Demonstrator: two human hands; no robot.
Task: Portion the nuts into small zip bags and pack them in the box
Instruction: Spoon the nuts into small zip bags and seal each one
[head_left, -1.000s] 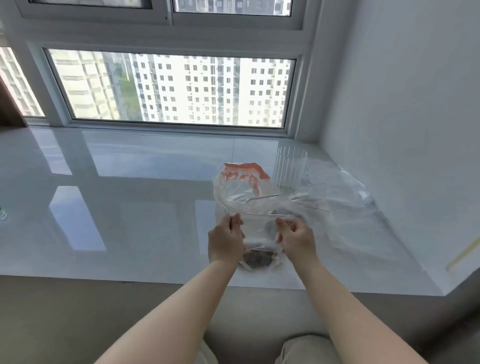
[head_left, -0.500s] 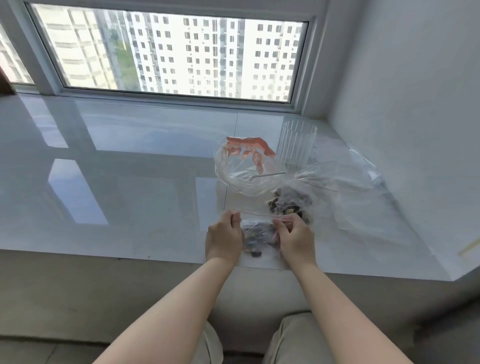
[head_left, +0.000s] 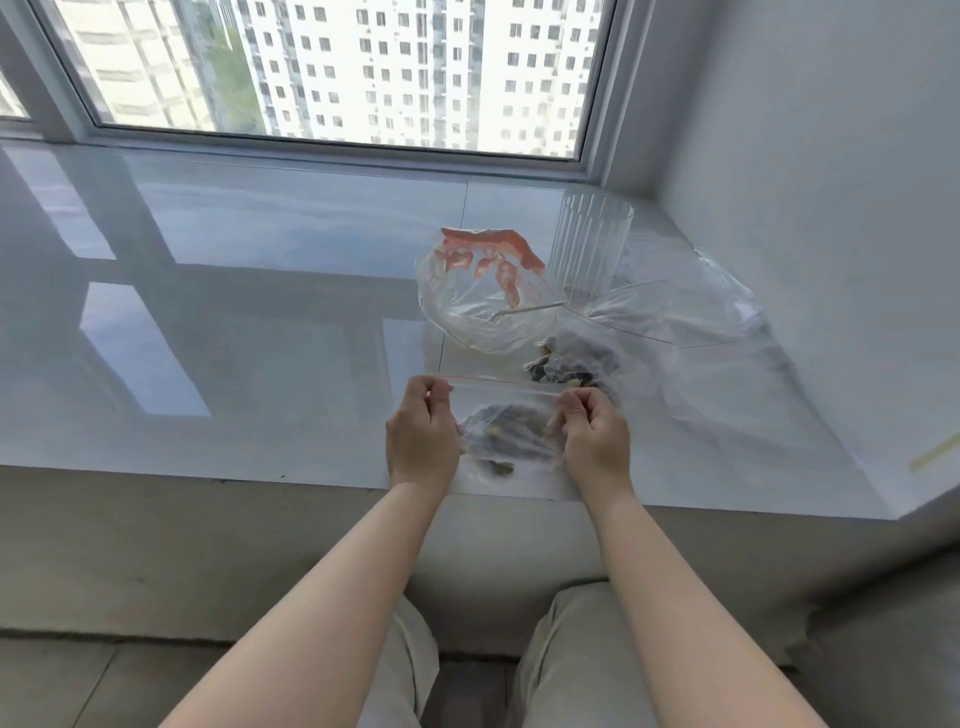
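Note:
A small clear zip bag (head_left: 506, 410) with a red zip line holds a portion of dark nuts (head_left: 511, 434) and lies flat near the sill's front edge. My left hand (head_left: 422, 432) pinches its top left corner and my right hand (head_left: 592, 439) pinches its top right corner. Just behind it a big clear bag (head_left: 483, 306) with orange print stands open, and more nuts (head_left: 563, 364) show through the plastic beside it. No box is in view.
The glossy white window sill (head_left: 234, 338) stretches left and back to the window. A ribbed clear cup (head_left: 592, 241) stands behind the bags. Loose clear plastic (head_left: 727, 364) spreads toward the right wall (head_left: 831, 208). My knees sit below the sill edge.
The small bag came down from being held up to lying flat on the sill. My hands spread apart along its zip edge. The camera tilted down.

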